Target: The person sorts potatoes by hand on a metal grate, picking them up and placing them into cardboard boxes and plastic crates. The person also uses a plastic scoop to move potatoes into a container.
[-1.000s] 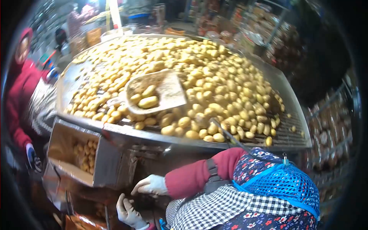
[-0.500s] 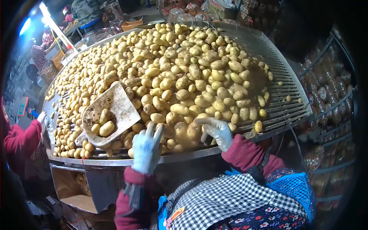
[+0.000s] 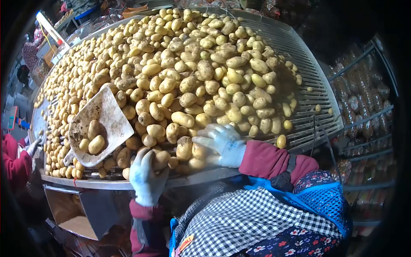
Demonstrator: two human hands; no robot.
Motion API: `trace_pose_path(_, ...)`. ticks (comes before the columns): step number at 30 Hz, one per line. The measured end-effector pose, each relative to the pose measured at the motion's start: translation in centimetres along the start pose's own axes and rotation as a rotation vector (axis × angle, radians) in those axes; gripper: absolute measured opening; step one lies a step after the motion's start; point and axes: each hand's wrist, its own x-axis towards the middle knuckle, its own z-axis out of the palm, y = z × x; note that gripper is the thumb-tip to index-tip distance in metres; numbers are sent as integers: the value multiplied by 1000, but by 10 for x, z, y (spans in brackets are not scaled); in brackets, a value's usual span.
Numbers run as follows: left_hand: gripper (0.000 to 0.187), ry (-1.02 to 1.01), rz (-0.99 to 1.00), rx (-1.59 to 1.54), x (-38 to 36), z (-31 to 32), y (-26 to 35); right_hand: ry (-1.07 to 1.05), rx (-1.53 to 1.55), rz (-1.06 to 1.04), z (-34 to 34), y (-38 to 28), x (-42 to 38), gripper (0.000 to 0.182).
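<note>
A big heap of potatoes (image 3: 184, 119) covers a slatted metal sorting table (image 3: 314, 92). My left hand (image 3: 147, 177), in a pale work glove, is at the table's near edge, its fingers and thumb closed around a brownish potato (image 3: 161, 159). To the right, my gloved right hand (image 3: 223, 146) lies over the heap with its fingers stretched out. They touch potatoes beside a dirt-marked potato (image 3: 184, 148); the fingers' undersides are hidden. Left of my hands, a soiled white scoop (image 3: 114, 122) rests tilted on the heap with a few potatoes inside.
Below the near edge stands an open cardboard box (image 3: 92, 214). At far left another person's gloved hand (image 3: 33, 147) is by the table. Metal rack bars (image 3: 368, 115) with bagged goods stand at right. A bright lamp (image 3: 51, 28) shines at the back left.
My left hand has lowered and closed on a potato. My right hand has moved left and down onto the potatoes. The view has shifted, so the table sits further left and higher.
</note>
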Motion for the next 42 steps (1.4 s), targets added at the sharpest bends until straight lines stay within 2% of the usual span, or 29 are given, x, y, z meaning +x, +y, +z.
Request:
trace_pose_path(2,51,56,-291,-363,-40,-13,1,-50,-239,-19,2,-7,8,76)
trace_pose_path(3,52,81,-536,-645,-56,-20,6,-15,-275,-32,6,-8,14,74)
trace_pose_path(4,54,170,-646,-1051,-75,-19,5,-26,-273,-53,3,-8,19,74)
trace_pose_path(6,57,189,-819,-1341,-92,-27,19,-228,-180,36,-12,-16,34,73)
trace_pose_path(7,55,175,-974,-1293,-95,-27,30,26,-124,-131,5,-1,29,72)
trace_pose_path(8,50,145,-926,-1140,-102,-24,33,160,-52,-121,14,2,29,73)
trace_pose_path(10,45,89,-907,-1314,-110,-29,46,218,87,-118,-3,-35,35,69)
trace_pose_path(12,54,54,-916,-1519,-122,-37,55,248,157,-282,0,-77,35,67)
trace_pose_path(13,60,37,-849,-1680,-125,-52,58,161,144,-372,2,-103,38,68)
trace_pose_path(14,66,87,-786,-1622,-135,-56,58,84,115,-461,6,-127,41,69)
trace_pose_path(16,70,277,-799,-1725,-171,-58,59,-45,197,-527,25,-162,45,70)
trace_pose_path(19,71,442,-812,-1618,-227,-76,71,-211,214,-682,56,-210,45,63)
trace_pose_path(22,71,581,-924,-1435,-279,-79,81,-467,135,-742,103,-255,42,54)
trace_pose_path(23,70,622,-927,-1312,-304,-71,80,-591,117,-753,109,-276,42,45)
trace_pose_path(24,70,648,-938,-1302,-321,-73,83,-616,138,-812,128,-288,37,39)
trace_pose_path(26,69,789,-998,-1201,-348,-84,92,-725,136,-875,146,-317,30,39)
trace_pose_path(28,66,938,-1080,-1159,-367,-96,102,-946,21,-879,148,-354,24,43)
trace_pose_path(30,90,1115,-1117,-1267,-388,-101,106,-1071,-10,-932,164,-375,13,45)
trace_pose_path(31,93,1128,-1142,-1193,-395,-105,108,-1096,-10,-949,170,-383,6,47)
trace_pose_path(34,84,1232,-1051,-1211,-415,-116,113,-1195,-7,-1057,179,-415,-2,43)
trace_pose_path(36,75,1320,-1137,-1292,-438,-119,121,-1170,164,-1202,199,-419,-11,43)
trace_pose_path(37,73,1333,-1184,-1303,-449,-120,123,-1152,268,-1235,201,-422,-16,30)
trace_pose_path(38,72,1340,-1231,-1253,-457,-123,123,-1261,270,-1251,210,-426,-24,31)
trace_pose_path(39,71,1334,-1287,-1173,-463,-124,114,-1218,406,-1234,221,-424,-36,35)
trace_pose_path(40,69,1314,-1362,-1059,-470,-125,104,-1279,433,-1223,206,-429,-29,41)
trace_pose_path(42,66,1233,-1498,-766,-480,-129,78,-1102,586,-1161,237,-422,-33,45)
